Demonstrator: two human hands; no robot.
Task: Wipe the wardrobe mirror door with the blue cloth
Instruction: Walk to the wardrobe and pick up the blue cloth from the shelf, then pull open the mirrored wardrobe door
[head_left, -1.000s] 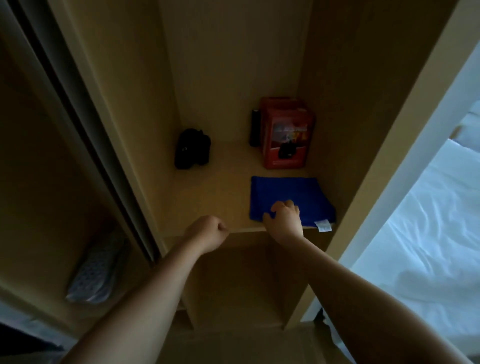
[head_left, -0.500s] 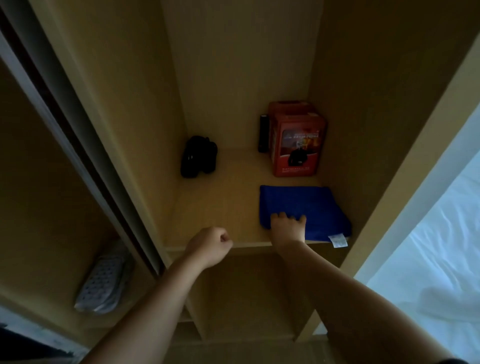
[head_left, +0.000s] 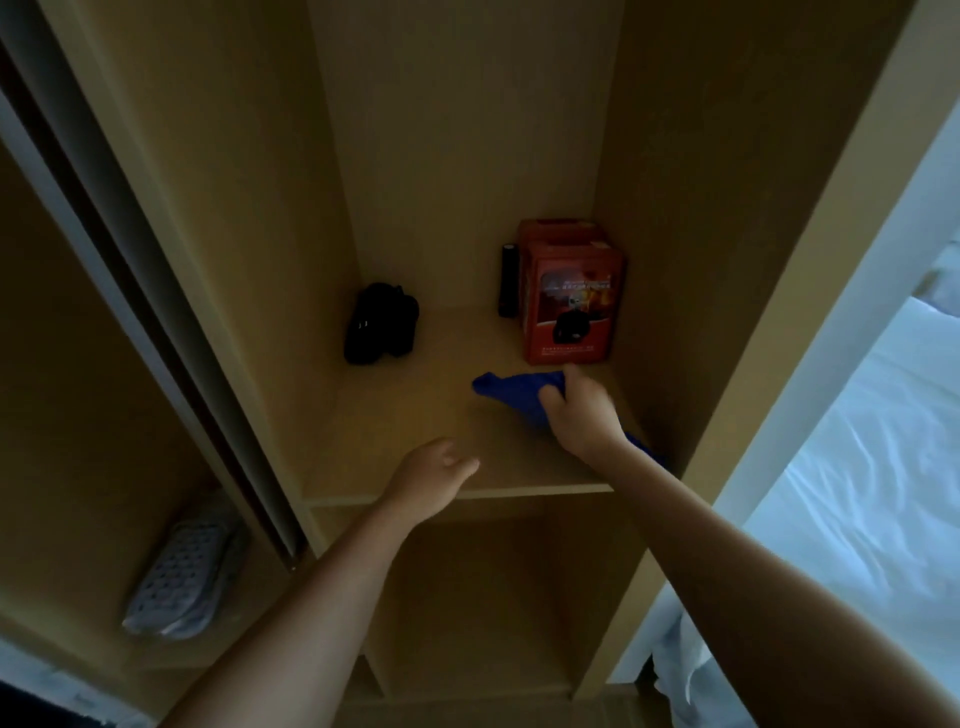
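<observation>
Blue soft cloth (head_left: 511, 397), bunched into a crumpled wad, sits on the pale wooden wardrobe shelf (head_left: 415, 441) toward the shelf's 3 o'clock side, clamped in the person's right hand (head_left: 582, 410), whose fingers curl round its middle; one end of the cloth pokes out toward 9 o'clock of that hand and another scrap shows past the wrist at 5 o'clock. Just beyond the right hand, at 12 o'clock, stands a red cardboard box with a printed picture (head_left: 569, 306), close to the cloth, though whether they touch cannot be told. A slim black upright cylinder (head_left: 509, 280) stands just beside the box at its 9 o'clock. Well apart, near the shelf's 10 o'clock corner, lies a small black lumpy object (head_left: 382, 322). The left hand (head_left: 434, 475) hovers over the shelf's front edge at 6 o'clock, fingers loosely relaxed and holding nothing, well apart from the right hand. Down at 8 o'clock, in the neighbouring compartment, lies a pair of grey perforated slippers (head_left: 182, 582). White rumpled bedding (head_left: 857, 493) fills the 4 o'clock side.
</observation>
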